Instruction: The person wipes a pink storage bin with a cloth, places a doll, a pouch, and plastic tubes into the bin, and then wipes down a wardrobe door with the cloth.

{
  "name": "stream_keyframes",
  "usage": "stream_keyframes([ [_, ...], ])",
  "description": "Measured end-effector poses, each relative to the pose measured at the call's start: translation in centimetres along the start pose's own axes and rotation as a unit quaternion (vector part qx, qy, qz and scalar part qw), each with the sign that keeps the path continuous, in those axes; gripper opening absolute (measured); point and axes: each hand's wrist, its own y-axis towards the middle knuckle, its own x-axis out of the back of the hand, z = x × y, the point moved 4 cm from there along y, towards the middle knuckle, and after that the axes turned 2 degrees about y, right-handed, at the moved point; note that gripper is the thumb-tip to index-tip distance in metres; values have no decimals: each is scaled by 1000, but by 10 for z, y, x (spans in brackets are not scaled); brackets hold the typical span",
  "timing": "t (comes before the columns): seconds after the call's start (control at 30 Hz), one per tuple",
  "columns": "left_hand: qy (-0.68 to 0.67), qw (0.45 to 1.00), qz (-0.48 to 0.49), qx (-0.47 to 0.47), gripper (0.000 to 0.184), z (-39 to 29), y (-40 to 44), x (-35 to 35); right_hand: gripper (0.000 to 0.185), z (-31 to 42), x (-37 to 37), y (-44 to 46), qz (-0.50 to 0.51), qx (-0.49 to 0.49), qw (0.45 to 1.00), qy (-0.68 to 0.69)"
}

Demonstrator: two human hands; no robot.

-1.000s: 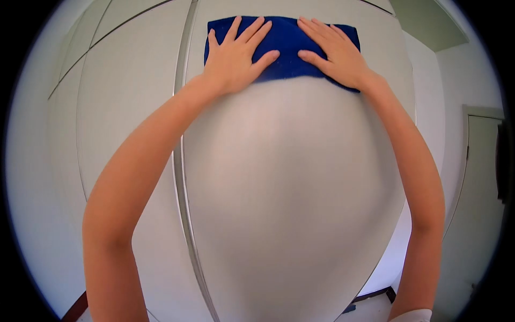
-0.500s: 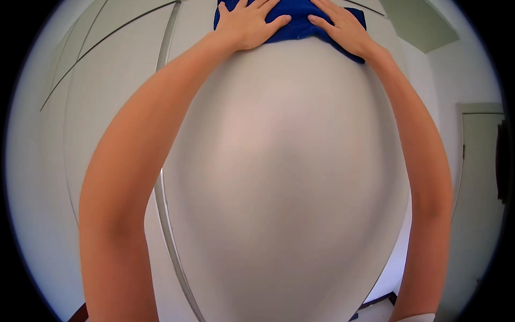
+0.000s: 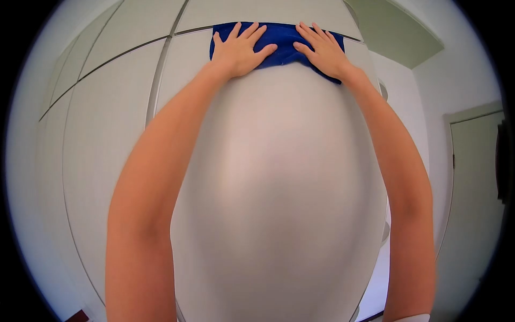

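Observation:
A blue cloth (image 3: 284, 40) lies flat against a pale cabinet door (image 3: 284, 161), just below the dark gap at the door's top edge. My left hand (image 3: 237, 52) presses on the cloth's left part, palm down with fingers spread. On its right part rests my right hand (image 3: 324, 52), also flat with fingers apart. Between my two thumbs the cloth shows uncovered. Its lower edge is wavy, and the lower right corner hangs near my right wrist.
More cabinet panels (image 3: 107, 107) with dark seams stand at the left. An upper panel (image 3: 263, 13) is above the cloth. At the right are a white wall and a door (image 3: 475, 177) with a dark object (image 3: 502, 161) at its edge.
Both hands and the cloth have moved up the door to its top seam. The view has tilted upward, so the upper panel and the gap now show.

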Motion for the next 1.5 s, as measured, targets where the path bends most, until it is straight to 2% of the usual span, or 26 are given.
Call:
stream_keyframes([
  [0.5, -4, 1000, -3, -13, 74, -24, 7, -27, 66, -30, -8, -20, 36, -13, 999, 33],
  [0.67, 0, 1000, -4, -17, 74, -33, 3, -27, 55, -26, -6, -30, 4, 8, 999, 43],
  [0.77, -13, 1000, -4, -16, 74, -37, -3, -26, 52, -24, -5, -35, 28, 8, 999, 45],
  [1.17, -14, 999, 3, -33, 71, -51, -5, -23, 56, -34, 2, -47, 40, -6, 999, 36],
  [1.5, -17, 999, -1, -49, 71, -57, -4, -45, 56, -55, -15, -55, 26, 28, 999, 33],
])
